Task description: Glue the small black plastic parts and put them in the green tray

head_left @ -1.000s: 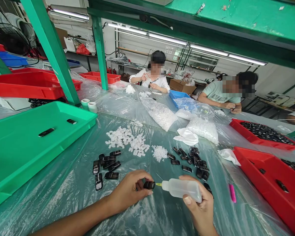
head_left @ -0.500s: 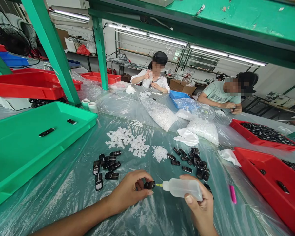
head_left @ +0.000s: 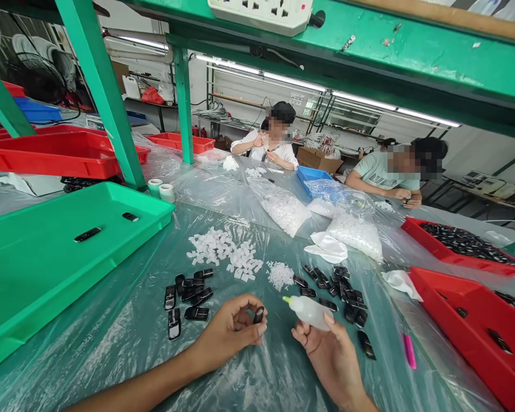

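Between thumb and fingers, my left hand [head_left: 230,327] pinches a small black plastic casing [head_left: 258,314], now turned end-on. My right hand [head_left: 332,349] grips a translucent squeeze bottle [head_left: 311,312] with its yellowish nozzle tip pointing up and left, apart from the casing. Left of my left hand lies a cluster of black casings [head_left: 196,313]. More black casings [head_left: 355,303] are heaped beyond my right hand, and a single one [head_left: 366,345] lies just right of it. Ahead sit a pile of white flat pieces [head_left: 244,260] and a pile of smaller white bits [head_left: 280,276].
A green tray [head_left: 124,243] with two casings stands at left. Red trays [head_left: 446,292] holding casings line the right side, near a pink pen-like item [head_left: 409,351]. Bags of white parts [head_left: 356,232] lie ahead. Two people [head_left: 268,143] work across the table. A green post [head_left: 100,91] rises at left.
The bottle's nozzle has come away from the casing, and my right hand has tilted the bottle up. My left hand has turned the casing. The camera view has shifted slightly.
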A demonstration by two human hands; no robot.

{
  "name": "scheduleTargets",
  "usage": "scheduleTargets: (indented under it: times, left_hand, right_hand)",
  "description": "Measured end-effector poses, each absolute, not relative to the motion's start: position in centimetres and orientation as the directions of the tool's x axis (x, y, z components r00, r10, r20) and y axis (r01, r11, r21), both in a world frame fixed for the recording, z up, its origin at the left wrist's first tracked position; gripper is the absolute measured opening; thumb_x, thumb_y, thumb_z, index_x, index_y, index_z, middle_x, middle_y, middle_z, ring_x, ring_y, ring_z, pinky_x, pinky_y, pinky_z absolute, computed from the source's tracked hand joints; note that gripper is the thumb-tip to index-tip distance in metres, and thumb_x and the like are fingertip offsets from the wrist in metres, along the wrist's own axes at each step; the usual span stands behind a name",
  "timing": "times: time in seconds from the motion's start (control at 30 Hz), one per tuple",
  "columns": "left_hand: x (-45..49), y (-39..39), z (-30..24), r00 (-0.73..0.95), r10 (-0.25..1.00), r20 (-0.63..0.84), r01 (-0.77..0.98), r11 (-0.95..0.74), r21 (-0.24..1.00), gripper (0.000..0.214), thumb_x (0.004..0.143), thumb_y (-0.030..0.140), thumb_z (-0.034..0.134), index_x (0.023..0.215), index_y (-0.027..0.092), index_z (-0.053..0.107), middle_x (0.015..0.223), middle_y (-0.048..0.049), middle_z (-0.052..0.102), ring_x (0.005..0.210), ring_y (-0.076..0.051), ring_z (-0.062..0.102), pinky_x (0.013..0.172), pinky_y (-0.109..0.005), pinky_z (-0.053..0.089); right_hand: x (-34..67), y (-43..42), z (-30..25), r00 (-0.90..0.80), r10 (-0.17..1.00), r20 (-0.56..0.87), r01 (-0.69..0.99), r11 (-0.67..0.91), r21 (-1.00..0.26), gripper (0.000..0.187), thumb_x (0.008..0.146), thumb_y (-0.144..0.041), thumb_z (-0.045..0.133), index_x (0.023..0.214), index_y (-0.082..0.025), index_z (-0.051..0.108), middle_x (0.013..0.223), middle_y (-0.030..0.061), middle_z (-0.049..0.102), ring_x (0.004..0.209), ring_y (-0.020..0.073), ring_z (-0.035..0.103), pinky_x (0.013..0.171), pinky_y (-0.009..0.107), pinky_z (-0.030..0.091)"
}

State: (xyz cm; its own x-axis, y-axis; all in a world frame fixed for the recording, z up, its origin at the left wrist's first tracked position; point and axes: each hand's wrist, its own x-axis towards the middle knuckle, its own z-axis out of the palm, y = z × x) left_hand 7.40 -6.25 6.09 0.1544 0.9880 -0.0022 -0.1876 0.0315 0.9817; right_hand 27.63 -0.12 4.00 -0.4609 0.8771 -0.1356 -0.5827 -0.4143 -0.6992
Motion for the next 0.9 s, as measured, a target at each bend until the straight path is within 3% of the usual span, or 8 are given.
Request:
scheduleTargets:
  times: [0.2,0.43,0.6,0.73,0.9]
  left_hand:
    - [7.3,-6.1,6.3,0.121,0.993,-0.004,-0.152,0.022,0.988,0.013,0.088,0.031,0.046,0.088,0.018,0.05,0.078,0.0012,0.048,0.064,-0.011,0.046,0.063,-0.024,0.039]
    - [7.9,-6.2,5.7,0.024,0.996,0.086,-0.003,-0.086,0.996,0.016,0.083,0.032,0.056,0.08,0.016,0.055,0.062,0.0055,0.035,0.058,-0.01,0.031,0.053,-0.021,0.025]
    - [8.6,-6.3,5.3,0.006,0.999,0.048,0.006,-0.048,0.999,0.026,0.073,0.031,0.068,0.094,0.017,0.064,0.063,0.0038,0.043,0.055,-0.009,0.031,0.051,-0.02,0.027]
    - [9.0,-6.2,5.0,-0.007,0.999,0.037,-0.004,-0.037,0.999,0.025,0.069,0.026,0.07,0.091,0.015,0.067,0.068,0.0006,0.051,0.058,-0.01,0.037,0.054,-0.02,0.031]
    - [9.1,-6.3,4.8,0.011,0.998,0.062,-0.005,-0.062,0.998,0.023,0.073,0.028,0.066,0.091,0.015,0.065,0.057,0.0062,0.034,0.053,-0.009,0.027,0.049,-0.019,0.026]
  right_hand:
    - [27.5,-0.1,3.6,-0.592,0.802,-0.082,-0.448,-0.411,-0.794,0.029,0.076,-0.032,0.064,0.104,-0.023,0.063,0.097,0.0053,0.066,0.095,0.0222,0.057,0.089,0.037,0.042]
    - [26.4,-1.2,2.7,-0.558,0.83,0.0,-0.097,-0.066,-0.993,0.051,0.07,-0.04,0.071,0.115,-0.023,0.054,0.115,0.0086,0.06,0.107,0.0276,0.052,0.089,0.038,0.04]
    - [25.4,-1.6,2.3,-0.535,0.839,0.094,0.151,0.205,-0.967,0.044,0.072,-0.038,0.07,0.113,-0.026,0.056,0.129,0.0069,0.048,0.122,0.0279,0.039,0.098,0.038,0.035]
    - [25.3,-1.6,2.5,-0.594,0.787,0.166,0.221,0.359,-0.907,0.041,0.075,-0.035,0.067,0.114,-0.03,0.057,0.126,0.0059,0.05,0.125,0.0278,0.035,0.1,0.04,0.035]
    - [26.2,-1.8,3.6,-0.537,0.799,0.271,0.21,0.438,-0.874,0.035,0.084,-0.032,0.052,0.12,-0.03,0.052,0.127,0.0068,0.048,0.12,0.0282,0.041,0.093,0.04,0.042]
